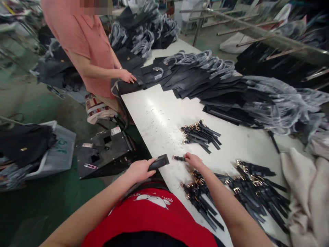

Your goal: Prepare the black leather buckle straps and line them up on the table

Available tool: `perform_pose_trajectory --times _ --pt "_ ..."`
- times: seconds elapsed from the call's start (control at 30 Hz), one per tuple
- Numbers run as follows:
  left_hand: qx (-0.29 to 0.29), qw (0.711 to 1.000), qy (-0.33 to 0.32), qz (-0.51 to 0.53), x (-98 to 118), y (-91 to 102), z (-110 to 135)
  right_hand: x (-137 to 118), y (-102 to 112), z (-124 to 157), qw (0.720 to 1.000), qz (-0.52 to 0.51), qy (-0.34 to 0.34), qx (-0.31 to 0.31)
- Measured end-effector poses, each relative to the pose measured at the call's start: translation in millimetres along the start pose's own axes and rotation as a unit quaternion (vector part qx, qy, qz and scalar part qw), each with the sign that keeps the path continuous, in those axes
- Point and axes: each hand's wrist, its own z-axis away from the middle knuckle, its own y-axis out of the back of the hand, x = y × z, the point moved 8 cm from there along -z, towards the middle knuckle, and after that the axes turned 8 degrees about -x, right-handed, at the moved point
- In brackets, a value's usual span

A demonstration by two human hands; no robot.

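My left hand [141, 170] is closed around a flat black leather piece [159, 162] that juts out over the near edge of the white table [164, 120]. Between the fingers of my right hand [193, 161] is a short black buckle strap [179, 158], its buckle end pointing left toward the leather piece. A gap separates the two. Beyond my right hand lies a small pile of black buckle straps [200, 134] with gold buckles. More straps [199, 200] lie under and beside my right forearm, and another heap [259, 188] spreads farther right.
A co-worker in a pink shirt [84, 51] handles black panels at the table's far left. Overlapping black panels [190, 79] with plastic-wrapped handles line the back. Beige cloth [305, 192] lies at right. A grey bin [61, 147] and black box [102, 154] stand left of the table.
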Motion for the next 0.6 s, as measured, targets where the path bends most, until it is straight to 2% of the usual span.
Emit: perform_pose_trajectory --times 0.07,0.13,0.23,0.43,0.6 --pt "-0.01 1.0 -0.006 -0.009 7 -3.1 -3 0 -3 8 0.999 0.001 -0.011 0.052" --pt "-0.021 1.0 -0.004 -0.02 12 -7.0 -7 -6 -2 14 0.996 -0.006 0.007 0.088" --pt "-0.029 0.999 -0.004 -0.037 18 -10.8 -16 -14 -6 16 0.995 -0.018 0.036 0.096" --pt "-0.032 0.997 -0.018 -0.064 31 -10.8 -31 -5 -14 9 0.991 -0.029 -0.015 0.129" --pt "-0.031 0.996 -0.022 -0.086 48 -7.5 -45 -10 -18 10 0.992 -0.013 0.022 0.122"
